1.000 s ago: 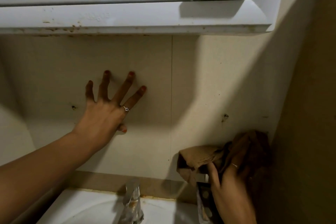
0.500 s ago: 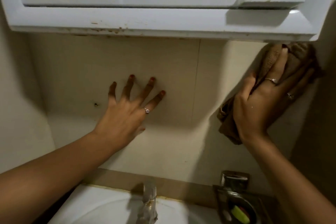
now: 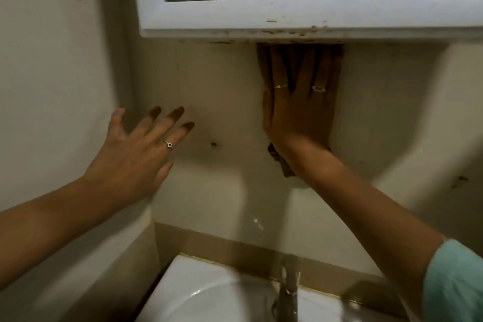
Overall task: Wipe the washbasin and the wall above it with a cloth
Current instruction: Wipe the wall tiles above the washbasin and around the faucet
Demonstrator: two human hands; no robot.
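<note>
Since half a second ago the right hand [image 3: 300, 110] has slid the brown cloth [image 3: 337, 65] leftward along the wall [image 3: 224, 81], to just under the mirror cabinet [image 3: 261, 15]. Its fingers lie straight and flat, pressing the cloth to the tile. Below and left of the cabinet, the left hand [image 3: 136, 154] is spread wide, holding nothing; whether it touches the wall I cannot quite tell. The washbasin [image 3: 209, 293] sits lower down, under the cabinet, its tap [image 3: 287, 293] at the back. To wipe well, I'd keep the palm flat and work in overlapping strokes downward from the grimy cabinet edge.
</note>
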